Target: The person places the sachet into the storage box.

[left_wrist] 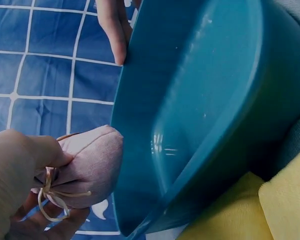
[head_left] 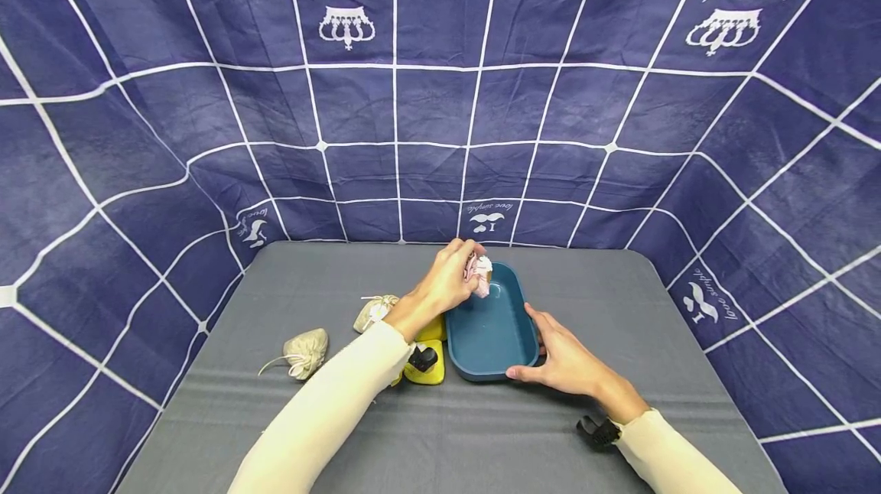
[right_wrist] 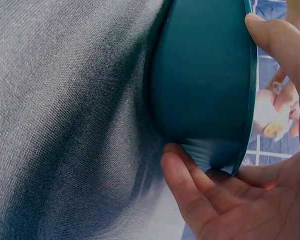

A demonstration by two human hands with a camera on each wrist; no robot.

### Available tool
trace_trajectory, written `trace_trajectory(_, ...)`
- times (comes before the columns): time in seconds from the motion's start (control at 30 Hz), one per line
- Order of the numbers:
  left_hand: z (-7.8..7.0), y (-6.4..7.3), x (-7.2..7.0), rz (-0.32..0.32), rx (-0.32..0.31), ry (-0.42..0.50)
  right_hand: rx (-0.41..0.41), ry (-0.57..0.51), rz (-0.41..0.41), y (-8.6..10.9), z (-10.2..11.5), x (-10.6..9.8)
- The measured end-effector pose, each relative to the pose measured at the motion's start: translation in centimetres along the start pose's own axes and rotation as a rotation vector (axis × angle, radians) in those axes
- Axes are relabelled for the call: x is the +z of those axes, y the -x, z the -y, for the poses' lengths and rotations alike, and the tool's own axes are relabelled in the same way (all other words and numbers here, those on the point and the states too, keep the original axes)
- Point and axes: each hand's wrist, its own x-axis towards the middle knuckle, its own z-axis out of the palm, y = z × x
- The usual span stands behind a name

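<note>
My left hand point(head_left: 449, 277) pinches a small pink drawstring pouch point(left_wrist: 97, 162) by its tied neck, its cream cord dangling. This pouch is held over the far left part of a blue rectangular tub point(head_left: 487, 337), overlapping its rim in the head view. At the tub's near right corner, my right hand point(head_left: 570, 359) grips it from outside. The thumb point(right_wrist: 275, 37) lies at the rim, and the other fingers point(right_wrist: 190, 185) spread along the outer wall. The tub's inner floor shows bare in the head view.
Left of the tub lie yellow pouches point(head_left: 427, 370), partly hidden by the left forearm. One beige drawstring pouch point(head_left: 305, 352) rests farther left, another point(head_left: 372, 314) beside the left wrist. A grey cloth point(head_left: 661, 326) covers the table; blue checked curtains point(head_left: 440, 112) surround it.
</note>
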Motion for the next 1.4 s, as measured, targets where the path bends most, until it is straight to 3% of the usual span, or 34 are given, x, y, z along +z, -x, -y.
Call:
trace_trajectory(0.33,-0.4,-1.8,2.7,0.101,0.003,-0.056,0.001,0.000,0.011,0.0,-0.3,0.0)
trace_trajectory(0.57,-0.6,-2.8,4.1,0.129,0.013,-0.054,-0.002,-0.001,0.007,0.0,-0.4,0.1)
trace_trajectory(0.73,2.0,-3.5,6.9,0.146,0.028,-0.056,0.001,0.005,0.000,0.1,-0.5,0.0)
trace_trajectory(0.8,2.1,-3.5,7.0,0.170,0.024,-0.070,-0.001,0.004,-0.002,0.1,-0.5,0.0)
trace_trajectory(0.83,2.1,-3.5,7.0,0.180,0.017,-0.071,-0.004,0.001,-0.001,0.1,-0.5,0.0)
trace_trajectory(0.97,-0.1,-2.9,4.5,0.237,-0.021,-0.096,-0.013,-0.014,-0.001,0.0,-0.5,0.1)
trace_trajectory(1.2,-0.3,-2.2,2.7,0.292,-0.079,-0.207,-0.018,-0.021,-0.004,-0.1,-0.6,0.2)
trace_trajectory(1.4,0.1,-1.4,1.1,0.269,-0.063,-0.236,-0.019,-0.040,0.001,0.0,-0.6,0.3)
